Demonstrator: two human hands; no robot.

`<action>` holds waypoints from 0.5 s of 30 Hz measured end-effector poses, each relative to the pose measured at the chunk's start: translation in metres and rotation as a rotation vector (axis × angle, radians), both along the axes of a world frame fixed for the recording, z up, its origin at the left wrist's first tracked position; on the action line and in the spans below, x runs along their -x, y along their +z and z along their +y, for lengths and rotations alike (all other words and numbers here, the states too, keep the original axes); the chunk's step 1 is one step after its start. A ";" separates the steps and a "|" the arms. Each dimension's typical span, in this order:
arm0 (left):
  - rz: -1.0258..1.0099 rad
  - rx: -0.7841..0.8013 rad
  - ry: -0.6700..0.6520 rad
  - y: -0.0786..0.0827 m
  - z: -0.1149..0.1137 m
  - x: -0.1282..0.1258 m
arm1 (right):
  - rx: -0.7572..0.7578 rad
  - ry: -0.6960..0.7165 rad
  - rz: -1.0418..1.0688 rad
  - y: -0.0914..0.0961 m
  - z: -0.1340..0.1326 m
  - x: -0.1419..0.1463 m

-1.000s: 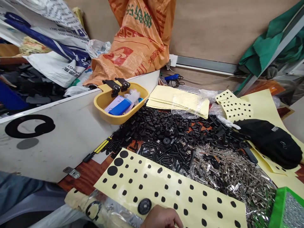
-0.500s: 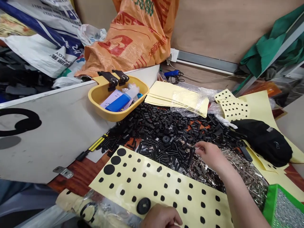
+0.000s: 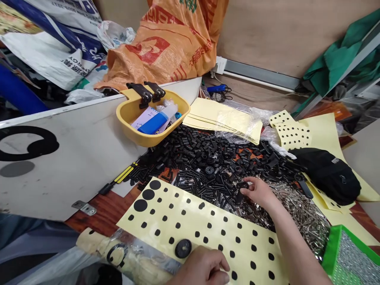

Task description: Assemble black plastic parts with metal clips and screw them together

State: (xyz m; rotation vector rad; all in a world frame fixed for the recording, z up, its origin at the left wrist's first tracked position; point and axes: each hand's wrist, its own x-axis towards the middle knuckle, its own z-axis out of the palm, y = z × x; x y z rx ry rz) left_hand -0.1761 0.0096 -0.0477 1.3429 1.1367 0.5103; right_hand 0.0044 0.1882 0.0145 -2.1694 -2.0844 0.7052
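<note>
A small black plastic part [image 3: 242, 186] with a rounded top is pinched between the thumb and fingers of my right hand [image 3: 257, 192]. That hand is over the place where black ribbed pins [image 3: 204, 192] meet a heap of shiny metal pieces [image 3: 299, 209]. My left hand [image 3: 204, 266] is curled closed on a pale yellow sheet [image 3: 166, 200] dotted with black spots; whether anything is inside its fingers is hidden. Just beside its knuckles lies a round black plastic disc [image 3: 183, 248], on the same sheet.
Many black plastic fittings [image 3: 190, 150] cover the middle of the table. A yellow bin [image 3: 133, 134] hangs on the white side panel [image 3: 74, 158]. A green basket [image 3: 332, 245] stands at right, with a black pouch [image 3: 326, 174] behind it. Yellow sheets [image 3: 208, 114] lie at the back.
My right hand has shifted slightly left and now shows a black plastic part in its fingers. My left hand remains curled beside the disc. The view has shifted slightly.
</note>
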 end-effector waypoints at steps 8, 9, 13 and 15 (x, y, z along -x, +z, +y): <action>0.018 -0.024 0.072 0.001 -0.006 -0.002 | -0.147 0.192 -0.211 0.001 0.004 0.021; 0.022 -0.027 0.068 0.002 -0.005 -0.001 | -0.142 0.235 -0.219 -0.002 0.006 0.021; -0.008 0.017 0.061 0.006 -0.005 0.000 | -0.144 0.362 -0.263 -0.009 0.011 0.017; -0.030 0.048 0.061 0.008 -0.004 0.001 | -0.167 0.419 -0.278 -0.010 0.010 0.014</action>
